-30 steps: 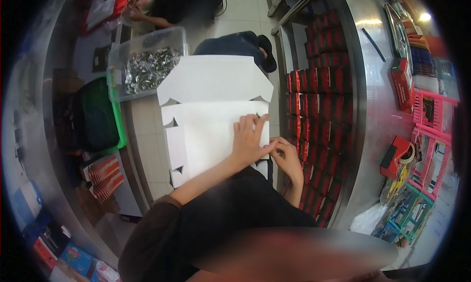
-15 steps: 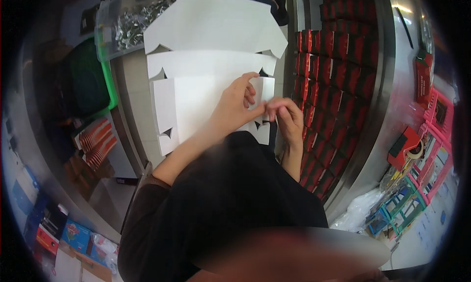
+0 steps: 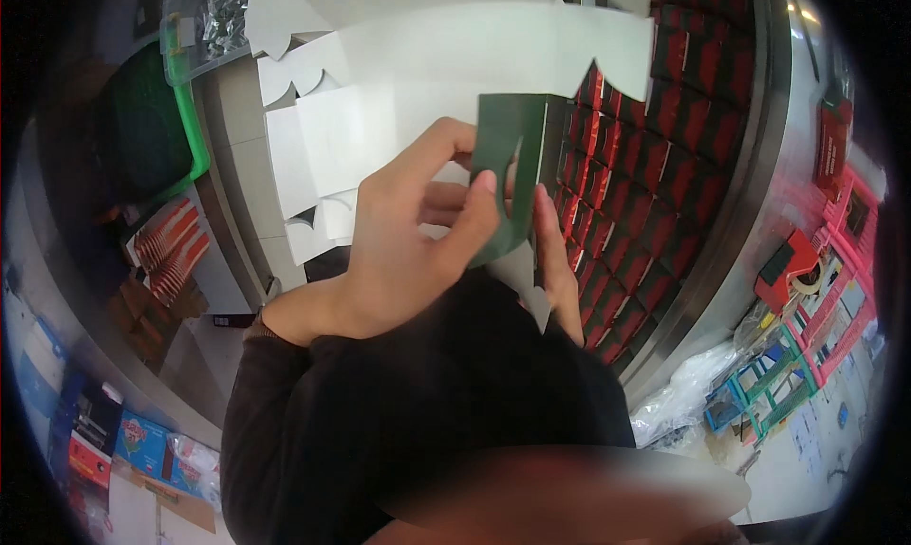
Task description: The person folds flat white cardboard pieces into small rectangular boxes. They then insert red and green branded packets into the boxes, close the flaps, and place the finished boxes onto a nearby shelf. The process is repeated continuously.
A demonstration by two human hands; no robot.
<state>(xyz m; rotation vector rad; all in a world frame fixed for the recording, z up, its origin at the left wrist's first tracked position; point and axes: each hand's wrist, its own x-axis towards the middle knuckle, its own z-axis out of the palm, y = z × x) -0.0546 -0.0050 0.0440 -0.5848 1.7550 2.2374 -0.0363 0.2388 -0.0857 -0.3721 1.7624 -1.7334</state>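
Both hands are up close, folding a white die-cut cardboard sheet point(image 3: 427, 80) with a dark green face point(image 3: 508, 156). The left hand point(image 3: 408, 251) pinches the green flap closed; the right hand point(image 3: 555, 260), at its three o'clock, grips the flap's edge. Red boxes point(image 3: 664, 147) fill the shelves behind.

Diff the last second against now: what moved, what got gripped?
The white die-cut cardboard sheet, lying flat a second ago with both hands pressing its right edge, has been lifted toward the camera. A flap is folded over, showing its dark green side. The left hand now pinches that flap; the right hand holds it from behind. Unchanged: red boxes in rows at right, green crate at left.
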